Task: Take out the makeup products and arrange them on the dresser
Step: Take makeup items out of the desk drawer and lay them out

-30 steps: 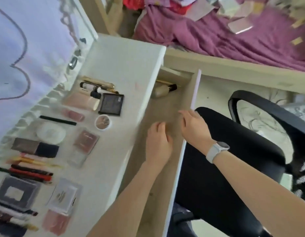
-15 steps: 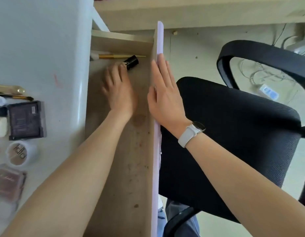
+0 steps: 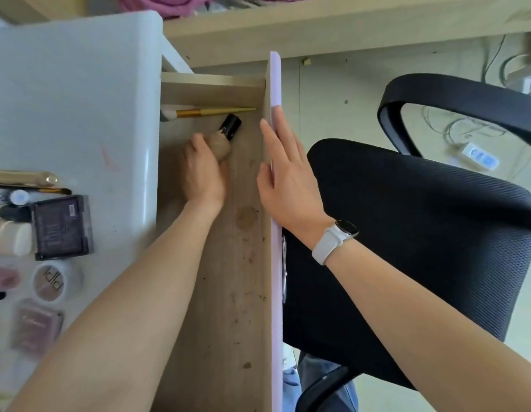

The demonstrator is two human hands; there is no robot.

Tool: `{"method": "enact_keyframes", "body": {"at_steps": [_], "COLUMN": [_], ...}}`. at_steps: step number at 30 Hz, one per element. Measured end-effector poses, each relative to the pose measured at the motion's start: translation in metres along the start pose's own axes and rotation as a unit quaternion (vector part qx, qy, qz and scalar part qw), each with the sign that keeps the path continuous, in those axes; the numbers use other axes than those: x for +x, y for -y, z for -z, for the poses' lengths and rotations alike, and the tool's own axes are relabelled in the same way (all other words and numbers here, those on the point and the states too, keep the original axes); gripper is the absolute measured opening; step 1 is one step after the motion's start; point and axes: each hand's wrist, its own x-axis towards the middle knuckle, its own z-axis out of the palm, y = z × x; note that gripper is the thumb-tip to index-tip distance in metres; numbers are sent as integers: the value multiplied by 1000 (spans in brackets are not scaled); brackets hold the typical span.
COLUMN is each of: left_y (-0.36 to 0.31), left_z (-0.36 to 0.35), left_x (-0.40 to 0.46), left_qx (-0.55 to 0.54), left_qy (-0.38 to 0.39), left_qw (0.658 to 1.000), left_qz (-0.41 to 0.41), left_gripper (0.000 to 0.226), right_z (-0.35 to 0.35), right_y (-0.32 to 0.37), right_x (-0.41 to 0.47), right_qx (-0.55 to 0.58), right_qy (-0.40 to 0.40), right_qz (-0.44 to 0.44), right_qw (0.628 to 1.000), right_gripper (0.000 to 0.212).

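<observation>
From the head camera we take the open drawer (image 3: 216,292) as our landmark. At its far end our left hand (image 3: 203,171) is curled around the beige body of a foundation bottle (image 3: 221,144), fingers wrapped on it, its black cap (image 3: 231,127) pointing toward the drawer's back corner; whether the bottle has left the drawer floor we cannot tell. Just beyond it, against the drawer's back wall, lies a gold-handled brush (image 3: 210,112), untouched. Our right hand (image 3: 288,176) lies flat and open along the drawer front (image 3: 275,84), fingers extended, gripping nothing, apparently steadying it.

We judge the bottle to be rigid, smooth and likely glass, so somewhat heavy for its size and breakable if dropped; the rounded body is the place to hold, not the cap, which may pull off. The brush looks light and stiff, best taken by its handle, sparing the bristles.

The drawer floor is bare stained wood, nearly emptied. Left of the drawer the white dresser top (image 3: 80,93) is glossy, with a dark palette (image 3: 62,227), a round compact (image 3: 51,281) and other products already laid out, and free room toward its far end. Right of the drawer stands a black mesh chair (image 3: 421,233); beyond it, cables and a power strip (image 3: 478,156) lie on the floor.
</observation>
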Motion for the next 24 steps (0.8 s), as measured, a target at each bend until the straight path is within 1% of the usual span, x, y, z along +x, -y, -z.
{"method": "enact_keyframes", "body": {"at_steps": [2, 5, 6, 8, 10, 11, 12, 13, 15, 17, 18, 19, 21, 24], "left_y": [1, 0, 0, -1, -4, -5, -6, -7, -5, 4, 10, 17, 27, 37], "left_z": [-1, 0, 3, 13, 29, 39, 49, 59, 78, 93, 99, 104, 110, 111], "left_x": [-18, -51, -62, -80, -91, -94, -94, -92, -86, -77, -72, -67, -63, -64], "left_qx": [-7, -53, -80, -131, -165, -172, -169, -158, -122, -97, -98, -103, -112, -128], "left_qy": [12, 11, 0, -32, -69, -92, -118, -144, -186, -213, -220, -221, -218, -211], "left_qw": [1000, 997, 995, 988, 983, 980, 978, 977, 974, 970, 969, 969, 970, 969], "left_qz": [18, 55, 67, 73, 52, 35, 16, -5, -42, -58, -50, -34, -1, 25], "left_gripper": [53, 45, 45, 49, 53, 54, 53, 52, 51, 50, 50, 49, 49, 52], "right_z": [2, 7, 10, 17, 22, 23, 22, 20, 9, -9, -18, -28, -48, -71], "right_y": [2, 7, 10, 17, 24, 27, 31, 35, 40, 44, 44, 43, 39, 37], "right_x": [1, 4, 6, 15, 31, 41, 53, 65, 87, 99, 101, 103, 106, 112], "right_qx": [-16, -62, -70, -51, -29, -26, -30, -41, -116, -214, -246, -269, -304, -334], "right_qy": [10, 16, 3, -39, -82, -89, -74, -39, 79, 200, 234, 251, 251, 181], "right_qz": [0, -4, -1, 19, 58, 73, 75, 66, 42, 42, 51, 59, 66, 50], "right_qw": [1000, 998, 998, 998, 995, 993, 994, 996, 989, 955, 939, 928, 917, 924], "right_gripper": [54, 50, 47, 40, 36, 35, 35, 35, 36, 35, 36, 37, 42, 41]}}
